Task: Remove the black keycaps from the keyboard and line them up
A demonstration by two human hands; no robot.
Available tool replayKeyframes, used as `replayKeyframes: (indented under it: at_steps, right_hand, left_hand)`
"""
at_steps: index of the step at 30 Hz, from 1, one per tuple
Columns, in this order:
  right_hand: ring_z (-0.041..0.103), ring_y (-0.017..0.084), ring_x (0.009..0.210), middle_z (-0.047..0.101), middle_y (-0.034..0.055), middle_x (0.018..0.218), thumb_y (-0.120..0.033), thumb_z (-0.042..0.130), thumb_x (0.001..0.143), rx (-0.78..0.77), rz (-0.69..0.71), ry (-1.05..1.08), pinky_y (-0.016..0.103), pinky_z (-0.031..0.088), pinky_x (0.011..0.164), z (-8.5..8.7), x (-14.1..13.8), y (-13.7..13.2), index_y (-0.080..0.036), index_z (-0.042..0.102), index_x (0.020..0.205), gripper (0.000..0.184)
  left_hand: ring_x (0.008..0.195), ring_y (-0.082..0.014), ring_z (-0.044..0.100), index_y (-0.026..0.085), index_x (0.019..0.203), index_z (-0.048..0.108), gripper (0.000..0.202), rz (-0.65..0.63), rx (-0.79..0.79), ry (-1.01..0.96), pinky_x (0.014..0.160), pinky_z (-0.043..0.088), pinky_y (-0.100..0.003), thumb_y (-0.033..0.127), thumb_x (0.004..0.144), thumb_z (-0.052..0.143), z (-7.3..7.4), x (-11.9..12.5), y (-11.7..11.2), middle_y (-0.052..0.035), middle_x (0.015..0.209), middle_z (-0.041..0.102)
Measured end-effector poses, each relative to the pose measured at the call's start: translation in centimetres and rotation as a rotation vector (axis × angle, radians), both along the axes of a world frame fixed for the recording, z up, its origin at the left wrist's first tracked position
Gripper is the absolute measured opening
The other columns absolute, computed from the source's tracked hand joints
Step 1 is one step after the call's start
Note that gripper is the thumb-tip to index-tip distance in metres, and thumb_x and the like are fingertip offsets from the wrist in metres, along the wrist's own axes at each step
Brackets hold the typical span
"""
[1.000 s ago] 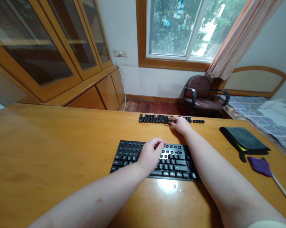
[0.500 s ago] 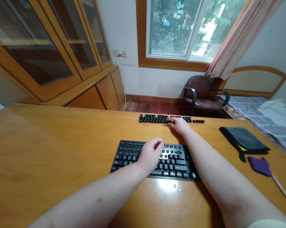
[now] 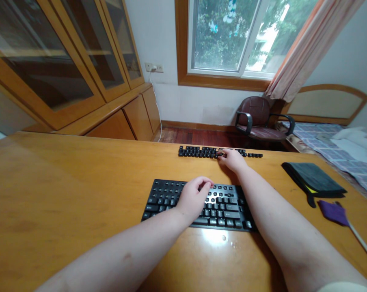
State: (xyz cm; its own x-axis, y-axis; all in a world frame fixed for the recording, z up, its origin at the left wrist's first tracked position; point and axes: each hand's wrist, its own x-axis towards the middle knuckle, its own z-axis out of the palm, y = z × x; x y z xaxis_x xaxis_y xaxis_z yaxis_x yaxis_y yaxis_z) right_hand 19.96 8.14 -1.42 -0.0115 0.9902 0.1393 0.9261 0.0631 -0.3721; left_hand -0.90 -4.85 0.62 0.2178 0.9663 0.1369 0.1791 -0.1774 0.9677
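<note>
Not much has shifted since half a second back: your right hand [image 3: 233, 159] has slid a touch to the right along the row, and everything else sits where it was. Starting closest to you, your left hand [image 3: 192, 198] rests on the middle of the black keyboard [image 3: 167, 197], fingers curled in together with the thumb tucked against the forefinger. I can't tell if anything is pinched in there. Further out, your right hand reaches to the row of loose keycaps [image 3: 198, 152] lined up near the far edge of the desk [image 3: 64, 194]. Its fingertips are bunched down onto one cap about midway along, but whether they've actually closed on it is too small to make out. If you're lifting a cap, I'd say grab it by two opposite sides and pull straight up so the neighbours don't get knocked out of line, and keep that left hand planted so the board doesn't skate on the glossy wood. Off to your right lie a black case [image 3: 314, 177] and a purple-headed tool [image 3: 334, 212], well clear of both hands. Past the desk there's an office chair [image 3: 258, 117].
</note>
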Motion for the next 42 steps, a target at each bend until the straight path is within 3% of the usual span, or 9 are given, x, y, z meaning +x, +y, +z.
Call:
replayKeyframes:
  at_steps: [20, 26, 42]
  right_hand:
    - [0.06, 0.016, 0.073, 0.069, 0.0039, 0.083, -0.031, 0.057, 0.076, -0.001, 0.003, -0.052, 0.023, 0.042, 0.064, 0.1, -0.4, 0.1, -0.024, 0.067, 0.095, 0.024]
    - [0.061, 0.018, 0.079, 0.069, 0.0064, 0.089, -0.033, 0.058, 0.076, 0.027, -0.067, -0.013, 0.024, 0.043, 0.069, 0.3, 0.3, 0.0, -0.022, 0.067, 0.1, 0.028]
    - [0.061, 0.018, 0.075, 0.07, 0.0055, 0.083, -0.03, 0.057, 0.075, -0.03, -0.07, -0.004, 0.025, 0.043, 0.068, 0.1, 0.6, 0.1, -0.022, 0.069, 0.094, 0.023]
  left_hand:
    - [0.083, -0.0167, 0.061, 0.018, 0.081, 0.063, 0.017, -0.011, 0.013, 0.007, 0.078, 0.046, -0.027, 0.022, 0.083, 0.047, 0.0, 0.0, 0.0, -0.0021, 0.083, 0.067]
    - [0.082, -0.017, 0.061, 0.018, 0.08, 0.063, 0.017, -0.009, 0.008, 0.003, 0.078, 0.046, -0.028, 0.023, 0.083, 0.047, 0.0, 0.0, 0.0, -0.0024, 0.083, 0.067]
    - [0.083, -0.0175, 0.061, 0.017, 0.08, 0.063, 0.018, -0.013, 0.001, 0.016, 0.078, 0.047, -0.029, 0.023, 0.082, 0.047, 0.1, 0.1, 0.0, -0.0032, 0.082, 0.067]
